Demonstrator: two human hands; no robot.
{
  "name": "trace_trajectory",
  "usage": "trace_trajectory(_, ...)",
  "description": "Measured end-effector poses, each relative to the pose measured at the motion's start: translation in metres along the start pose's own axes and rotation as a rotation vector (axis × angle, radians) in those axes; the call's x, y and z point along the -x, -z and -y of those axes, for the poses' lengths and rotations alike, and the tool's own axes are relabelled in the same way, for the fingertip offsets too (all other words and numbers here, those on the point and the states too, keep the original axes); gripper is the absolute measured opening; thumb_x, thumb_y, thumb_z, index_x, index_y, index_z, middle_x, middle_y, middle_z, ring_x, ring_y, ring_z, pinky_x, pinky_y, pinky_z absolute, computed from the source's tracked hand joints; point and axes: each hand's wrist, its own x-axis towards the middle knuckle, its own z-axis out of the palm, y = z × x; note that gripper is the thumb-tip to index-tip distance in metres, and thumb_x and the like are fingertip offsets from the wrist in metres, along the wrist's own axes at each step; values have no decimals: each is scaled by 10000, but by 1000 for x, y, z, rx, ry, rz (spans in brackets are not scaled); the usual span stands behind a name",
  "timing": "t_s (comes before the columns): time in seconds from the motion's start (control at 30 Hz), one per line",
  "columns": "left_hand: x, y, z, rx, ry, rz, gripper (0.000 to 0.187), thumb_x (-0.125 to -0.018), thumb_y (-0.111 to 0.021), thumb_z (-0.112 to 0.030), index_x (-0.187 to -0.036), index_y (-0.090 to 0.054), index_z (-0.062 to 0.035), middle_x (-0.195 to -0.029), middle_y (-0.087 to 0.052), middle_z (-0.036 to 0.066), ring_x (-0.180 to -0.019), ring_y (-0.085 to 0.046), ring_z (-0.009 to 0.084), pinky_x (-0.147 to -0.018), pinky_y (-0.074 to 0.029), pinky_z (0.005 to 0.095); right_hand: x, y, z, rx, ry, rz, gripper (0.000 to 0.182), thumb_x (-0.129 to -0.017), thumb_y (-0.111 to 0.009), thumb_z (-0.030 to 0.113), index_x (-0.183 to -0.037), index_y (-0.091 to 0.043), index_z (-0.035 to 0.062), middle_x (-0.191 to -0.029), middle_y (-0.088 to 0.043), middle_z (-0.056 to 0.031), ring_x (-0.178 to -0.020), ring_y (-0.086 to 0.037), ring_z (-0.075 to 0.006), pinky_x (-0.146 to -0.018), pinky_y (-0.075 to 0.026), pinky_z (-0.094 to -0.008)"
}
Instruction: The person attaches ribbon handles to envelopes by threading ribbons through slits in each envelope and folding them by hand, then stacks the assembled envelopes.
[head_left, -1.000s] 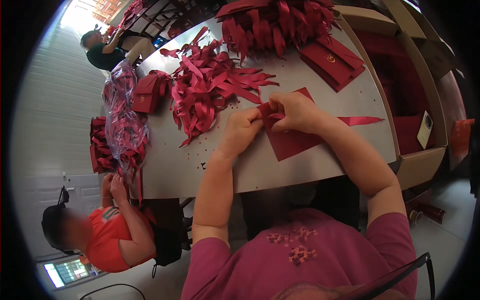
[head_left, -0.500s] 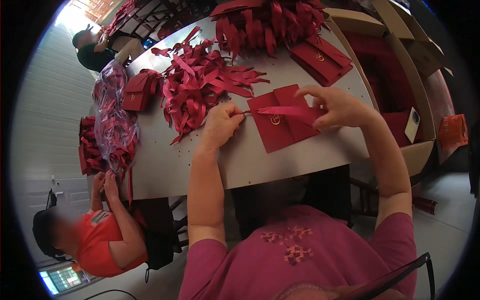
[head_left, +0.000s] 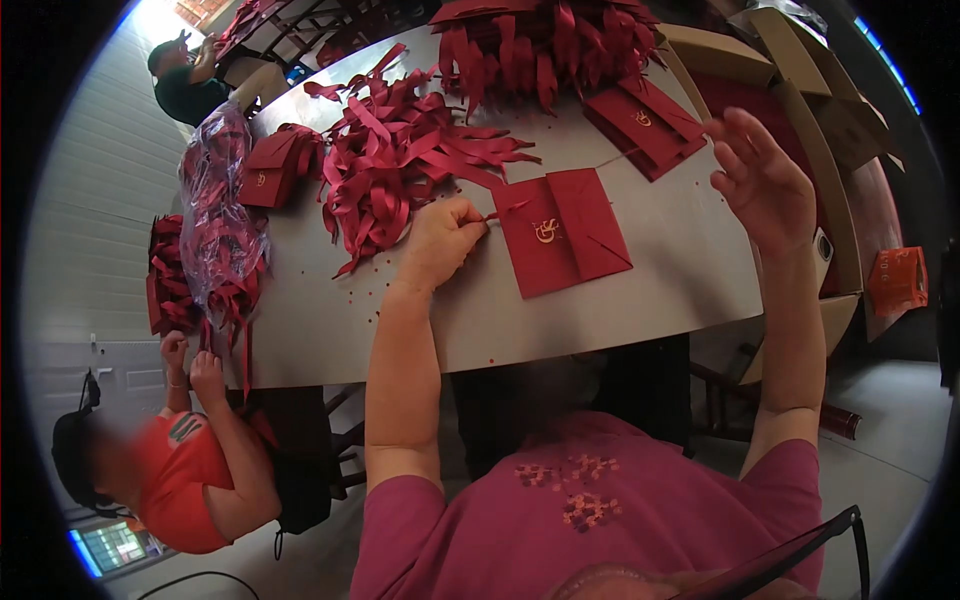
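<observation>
A dark red paper bag point(head_left: 600, 240) with gold lettering lies flat on the table in front of me. At its left edge, my left hand point(head_left: 440, 240) is closed in a pinch on the end of a narrow red ribbon point(head_left: 512, 208). The ribbon passes onto the bag's face, and a thin line continues toward the upper right. My right hand point(head_left: 762, 185) is raised beyond the table's right side, with its fingers partly curled around what looks like the ribbon's far end. Its exact grip is hard to see.
Loose red ribbons point(head_left: 385, 170) are heaped left of the bag. Another folded bag point(head_left: 645, 125) lies behind it, near stacked ribboned bags point(head_left: 540, 60). An open carton point(head_left: 840, 200) stands at right. At left, a co-worker point(head_left: 205, 470) sits beside a plastic-wrapped bundle point(head_left: 220, 220).
My right hand has moved up and right, away from the bag, drawing the ribbon out into a thin line. My left hand stays pinched at the bag's left edge.
</observation>
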Motion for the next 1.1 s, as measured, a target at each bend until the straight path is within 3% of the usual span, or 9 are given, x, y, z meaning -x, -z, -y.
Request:
trace_trajectory(0.13,-3,-3,6,14,5,-15,107,-854,-645,-108,-849,-640,-1,-620,-572,25,-493,-523,91,-470,-418,266,-43,16,-29,37,98,-7,350,-982,-517,132,-1291,-547,-30,-1124,-655,-161,-931,-687,-167,-784,-554,-266)
trace_trajectory(0.23,-4,-7,8,61,-25,-94,114,-883,-622,-109,-901,-642,1,-624,-570,27,-493,-520,87,-474,-419,261,-62,2,-62,819,221,-209,161,-920,-666,144,-1037,-725,51,-1071,-628,-39,-741,-568,-86,-644,-467,-201)
trace_trajectory(0.33,-7,-13,5,138,-57,-229,133,-913,-594,-117,-941,-638,5,-637,-577,27,-493,-518,83,-475,-419,253,-62,-6,-107,1311,765,42,187,-786,-754,65,-969,-720,72,-914,-639,-44,-774,-613,-175,-661,-505,-271)
trace_trajectory(0.4,-3,-12,2,173,-89,-310,146,-928,-580,-124,-955,-635,8,-645,-581,25,-492,-517,81,-474,-418,249,-52,-1,-135,1304,630,262,200,-779,-729,-8,-974,-701,26,-966,-653,-102,-810,-637,-215,-690,-508,-288)
trace_trajectory(0.53,30,-8,-30,208,171,-103,183,-947,-570,-156,-926,-641,12,-666,-590,18,-502,-526,79,-471,-420,240,-44,15,-158,1159,255,520,191,-753,-748,-2,-933,-686,15,-917,-663,-87,-798,-642,-213,-692,-513,-311)
trace_trajectory(0.63,48,-26,-34,179,255,68,197,-949,-576,-167,-894,-644,10,-687,-598,20,-522,-539,73,-466,-419,232,-50,21,-157,1081,106,554,196,-746,-754,1,-929,-688,16,-874,-653,-66,-766,-633,-204,-671,-505,-308)
trace_trajectory(0.87,55,-54,-45,262,304,-167,188,-955,-547,-130,-1008,-641,24,-795,-628,34,-567,-559,69,-468,-431,216,-53,26,-149,1055,86,589,240,-793,-722,37,-1031,-691,28,-829,-623,-51,-766,-634,-166,-662,-503,-290)
trace_trajectory(0.93,55,-57,-44,260,303,-191,192,-956,-542,-122,-1027,-637,29,-818,-634,38,-581,-565,70,-470,-433,214,-55,31,-151,766,-112,553,229,-809,-691,90,-1022,-702,6,-944,-690,-118,-831,-687,-175,-736,-540,-290)
trace_trajectory(1.1,58,-55,-47,311,248,-206,195,-955,-541,-100,-1065,-629,36,-881,-654,57,-580,-543,67,-466,-414,212,-62,30,-142,796,-320,604,224,-834,-642,17,-1050,-677,-31,-951,-685,-104,-824,-702,-159,-731,-560,-262)
